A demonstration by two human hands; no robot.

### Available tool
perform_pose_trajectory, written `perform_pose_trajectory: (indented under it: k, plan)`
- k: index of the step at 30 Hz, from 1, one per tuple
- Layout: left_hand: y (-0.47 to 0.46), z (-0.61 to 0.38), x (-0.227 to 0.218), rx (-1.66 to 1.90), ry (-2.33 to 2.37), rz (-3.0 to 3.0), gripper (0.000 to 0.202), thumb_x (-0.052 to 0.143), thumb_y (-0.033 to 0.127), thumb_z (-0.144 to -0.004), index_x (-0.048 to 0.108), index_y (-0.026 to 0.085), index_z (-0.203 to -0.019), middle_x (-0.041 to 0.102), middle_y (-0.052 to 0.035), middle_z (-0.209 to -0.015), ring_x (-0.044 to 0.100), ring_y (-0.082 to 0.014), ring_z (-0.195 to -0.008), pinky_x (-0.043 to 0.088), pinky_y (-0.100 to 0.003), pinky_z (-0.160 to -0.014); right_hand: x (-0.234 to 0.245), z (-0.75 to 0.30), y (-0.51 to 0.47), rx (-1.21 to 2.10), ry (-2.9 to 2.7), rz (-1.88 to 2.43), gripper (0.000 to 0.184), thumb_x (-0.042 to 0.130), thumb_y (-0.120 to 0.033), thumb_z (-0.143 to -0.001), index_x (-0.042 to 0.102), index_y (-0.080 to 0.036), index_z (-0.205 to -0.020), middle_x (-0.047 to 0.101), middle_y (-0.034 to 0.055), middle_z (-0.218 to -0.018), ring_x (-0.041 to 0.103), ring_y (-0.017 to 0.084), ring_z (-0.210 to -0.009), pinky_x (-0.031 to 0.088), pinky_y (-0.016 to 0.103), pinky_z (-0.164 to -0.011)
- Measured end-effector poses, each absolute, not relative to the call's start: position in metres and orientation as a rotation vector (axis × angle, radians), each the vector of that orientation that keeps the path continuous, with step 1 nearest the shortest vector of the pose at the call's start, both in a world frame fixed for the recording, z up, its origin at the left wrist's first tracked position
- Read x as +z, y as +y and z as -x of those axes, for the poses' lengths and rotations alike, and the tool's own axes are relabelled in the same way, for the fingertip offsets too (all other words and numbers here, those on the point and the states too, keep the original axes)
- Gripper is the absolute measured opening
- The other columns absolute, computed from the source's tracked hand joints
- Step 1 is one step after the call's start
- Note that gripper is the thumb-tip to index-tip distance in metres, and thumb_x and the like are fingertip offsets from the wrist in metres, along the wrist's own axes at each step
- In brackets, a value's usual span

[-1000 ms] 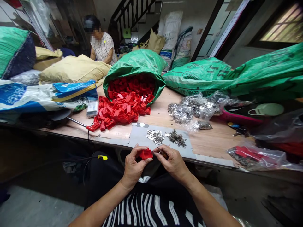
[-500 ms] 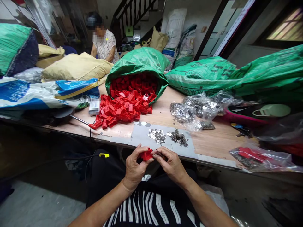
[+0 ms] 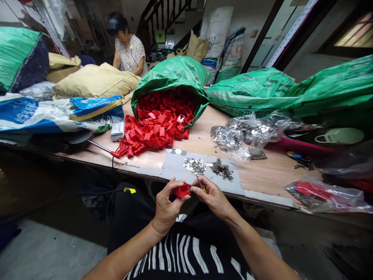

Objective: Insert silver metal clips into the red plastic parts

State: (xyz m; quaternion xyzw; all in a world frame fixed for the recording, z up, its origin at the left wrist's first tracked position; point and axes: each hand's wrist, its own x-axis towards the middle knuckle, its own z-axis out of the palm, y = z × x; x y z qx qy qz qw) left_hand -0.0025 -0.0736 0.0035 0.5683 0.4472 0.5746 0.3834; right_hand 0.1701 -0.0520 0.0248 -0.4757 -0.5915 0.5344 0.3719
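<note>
My left hand [image 3: 166,206] pinches a small red plastic part [image 3: 182,190] just below the near edge of the wooden table [image 3: 262,175]. My right hand [image 3: 211,196] is closed round a thin tool [image 3: 199,182] whose tip points up beside the red part. Both hands hover over my lap. On a grey mat [image 3: 175,165] right ahead lie two little heaps of small metal pieces [image 3: 194,166]. Farther back, a pile of red plastic parts [image 3: 151,134] spills from a green sack [image 3: 171,76].
Clear bags of metal pieces [image 3: 244,134] lie to the right, with more green sacks [image 3: 291,93] behind. A bag of red parts [image 3: 317,192] sits at the right edge. Blue-white and tan sacks [image 3: 58,112] fill the left. A person [image 3: 128,50] works at the far end.
The thin tool in my right hand has tilted up, so its tip now stands above my fingers. My hands stay together on the red part.
</note>
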Motion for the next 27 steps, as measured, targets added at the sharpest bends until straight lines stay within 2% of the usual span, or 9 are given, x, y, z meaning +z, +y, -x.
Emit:
perform_pose_trajectory:
  k: [4,7,12,16,20,27]
  plan:
    - [-0.075,0.003,-0.001,1.449,1.097,-1.425,0.032,0.075,0.022,-0.072,0.066,0.024,-0.102,0.072,-0.0045,-0.104,0.064,-0.0236,-0.109,0.048,-0.04,-0.099,0.025,-0.168,-0.052,1.512,-1.465,1.175,0.034,0.066,-0.049,-0.078,0.049,-0.02,-0.084,0.046,-0.0044,-0.072,0.039,0.009,-0.06,0.033,0.022,-0.054]
    - [-0.076,0.003,-0.005,1.448,1.018,-1.467,0.034,0.073,0.02,-0.075,0.064,0.024,-0.107,0.071,-0.0054,-0.108,0.064,-0.0222,-0.109,0.051,-0.035,-0.095,0.024,-0.167,-0.052,1.57,-1.456,1.169,0.037,0.067,-0.05,-0.077,0.047,-0.02,-0.082,0.042,-0.006,-0.069,0.036,0.009,-0.058,0.032,0.022,-0.054]
    - [-0.078,0.003,-0.007,1.416,0.992,-1.609,0.034,0.072,0.018,-0.076,0.063,0.024,-0.108,0.071,-0.0067,-0.11,0.066,-0.022,-0.104,0.052,-0.036,-0.094,0.022,-0.167,-0.054,1.542,-1.49,1.141,0.038,0.067,-0.05,-0.077,0.044,-0.02,-0.08,0.041,-0.0052,-0.071,0.036,0.009,-0.062,0.033,0.022,-0.056]
    - [-0.081,0.003,-0.006,1.391,0.982,-1.58,0.033,0.073,0.017,-0.074,0.065,0.024,-0.105,0.072,-0.006,-0.107,0.068,-0.022,-0.101,0.054,-0.034,-0.09,0.022,-0.166,-0.062,1.732,-1.368,1.113,0.04,0.065,-0.053,-0.077,0.042,-0.022,-0.087,0.041,-0.0061,-0.07,0.031,0.008,-0.056,0.025,0.021,-0.049]
    - [-0.084,0.004,-0.007,1.362,0.962,-1.507,0.033,0.074,0.017,-0.072,0.066,0.024,-0.103,0.072,-0.0064,-0.105,0.069,-0.0224,-0.098,0.056,-0.034,-0.086,0.021,-0.167,-0.068,1.872,-1.265,1.063,0.045,0.067,-0.055,-0.074,0.039,-0.023,-0.089,0.037,-0.008,-0.066,0.03,0.007,-0.052,0.023,0.021,-0.049]
    - [-0.084,0.005,-0.01,1.309,0.82,-1.324,0.032,0.077,0.016,-0.069,0.065,0.021,-0.099,0.072,-0.0063,-0.103,0.068,-0.0223,-0.099,0.055,-0.034,-0.088,0.015,-0.17,-0.074,1.953,-1.096,0.995,0.044,0.073,-0.046,-0.07,0.041,-0.022,-0.088,0.04,-0.0083,-0.068,0.028,0.004,-0.05,0.02,0.019,-0.046]
